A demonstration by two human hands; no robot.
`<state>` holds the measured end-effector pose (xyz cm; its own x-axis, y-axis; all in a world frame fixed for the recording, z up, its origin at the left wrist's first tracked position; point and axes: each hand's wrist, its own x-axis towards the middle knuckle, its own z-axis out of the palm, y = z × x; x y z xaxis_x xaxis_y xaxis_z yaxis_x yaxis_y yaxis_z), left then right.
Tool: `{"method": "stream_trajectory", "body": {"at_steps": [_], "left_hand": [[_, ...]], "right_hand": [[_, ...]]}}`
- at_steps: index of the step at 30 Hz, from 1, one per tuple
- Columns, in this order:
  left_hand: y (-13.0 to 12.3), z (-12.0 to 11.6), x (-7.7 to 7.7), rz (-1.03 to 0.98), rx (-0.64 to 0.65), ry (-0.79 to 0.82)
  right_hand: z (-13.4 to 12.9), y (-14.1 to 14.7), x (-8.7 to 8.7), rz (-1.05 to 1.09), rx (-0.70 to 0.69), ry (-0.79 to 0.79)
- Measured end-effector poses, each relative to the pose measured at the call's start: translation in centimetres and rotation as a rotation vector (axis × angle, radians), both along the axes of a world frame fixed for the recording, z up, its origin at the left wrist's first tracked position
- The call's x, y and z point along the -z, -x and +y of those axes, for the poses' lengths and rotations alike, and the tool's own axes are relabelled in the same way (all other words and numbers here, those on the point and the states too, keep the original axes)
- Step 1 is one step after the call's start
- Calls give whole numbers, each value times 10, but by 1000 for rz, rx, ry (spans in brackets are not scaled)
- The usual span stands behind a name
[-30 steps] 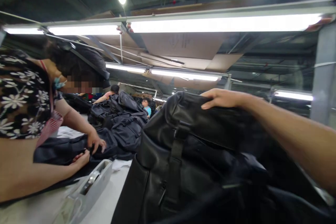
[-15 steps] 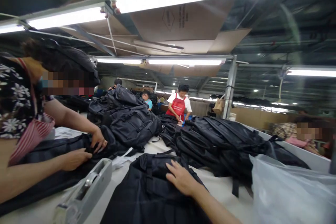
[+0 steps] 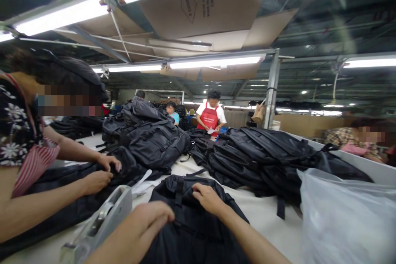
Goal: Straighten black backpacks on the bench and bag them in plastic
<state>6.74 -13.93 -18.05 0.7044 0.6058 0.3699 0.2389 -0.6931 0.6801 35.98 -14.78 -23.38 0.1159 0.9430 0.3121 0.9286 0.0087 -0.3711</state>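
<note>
A black backpack (image 3: 198, 222) lies in front of me on the pale table, its top pointing away. My right hand (image 3: 208, 199) rests on the upper part of the bag, fingers curled against the fabric, though whether they pinch any of it is hard to make out. Over the bag's left edge is my left hand (image 3: 148, 225), its fingers close together and pointing right, near a strap on the front. What its fingertips hold, if anything, is hidden.
A grey metal device (image 3: 102, 222) stands left of the bag. Piles of black backpacks (image 3: 266, 156) lie beyond. A clear plastic bag (image 3: 346, 214) is at the right. At left, a person's hands (image 3: 103, 173) work on another black bag. Others are farther back.
My left hand has come into view from below and reached the bag. My right hand's fingers have curled more. The neighbouring person's hands have shifted slightly left.
</note>
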Motion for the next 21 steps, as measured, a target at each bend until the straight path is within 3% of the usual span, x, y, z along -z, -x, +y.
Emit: {"method": "stream_trajectory", "body": {"at_steps": [3,6,10,15,18,21], "left_hand": [[-65,38,-32,274,72,-236],[-120,56,-34,549,56,-441],[-154,36,0,720,120,-501],[-155,12,51,728,18,-606],[-151,16,70,702,39,-619],[-157,26,72,704,48,-502]], "right_hand": [[3,-8,1,5,-103,110],[-1,-18,3,-6,-160,202],[0,-26,11,-140,-96,226],[19,-27,20,-385,87,197],[28,-33,5,-448,137,169],[29,-40,-27,-478,186,90]]}}
